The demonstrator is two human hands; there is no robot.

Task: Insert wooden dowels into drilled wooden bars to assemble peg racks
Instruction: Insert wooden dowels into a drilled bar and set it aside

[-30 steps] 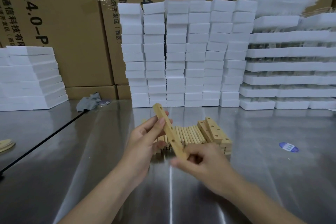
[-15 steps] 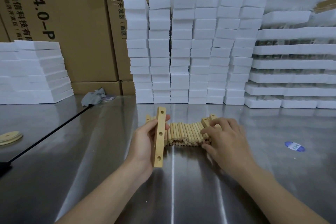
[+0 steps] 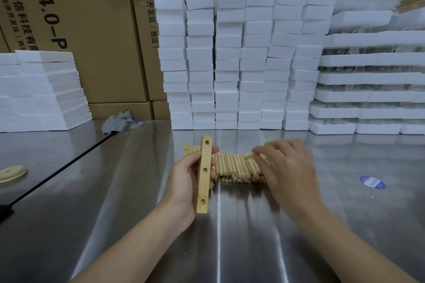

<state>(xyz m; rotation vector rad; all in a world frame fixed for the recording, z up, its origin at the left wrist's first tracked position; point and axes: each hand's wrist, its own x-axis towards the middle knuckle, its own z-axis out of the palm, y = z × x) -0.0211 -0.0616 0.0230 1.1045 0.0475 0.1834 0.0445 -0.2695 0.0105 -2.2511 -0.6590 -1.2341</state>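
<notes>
My left hand (image 3: 184,179) grips a pale wooden bar (image 3: 203,174) with three drilled holes, held upright on its long axis just above the steel table (image 3: 138,225). Behind it a heap of short wooden dowels (image 3: 232,167) lies on the table. My right hand (image 3: 289,172), blurred by motion, is over the right end of the heap with its fingers curled; its fingertips pinch a dowel that lies askew on top. The stacked bars at the right of the heap are hidden under this hand.
Columns of white foam blocks (image 3: 230,64) stand behind the heap, foam trays (image 3: 368,80) at the right, a lower foam stack (image 3: 41,89) at the left. Cardboard boxes (image 3: 92,30) form the back wall. A grey rag (image 3: 117,120), wooden discs (image 3: 11,173) and a blue sticker (image 3: 372,182) lie on the table.
My right hand let go of the bar, reached onto the dowel heap and now lifts back slightly with a dowel. My left hand turned the bar from slanted to upright.
</notes>
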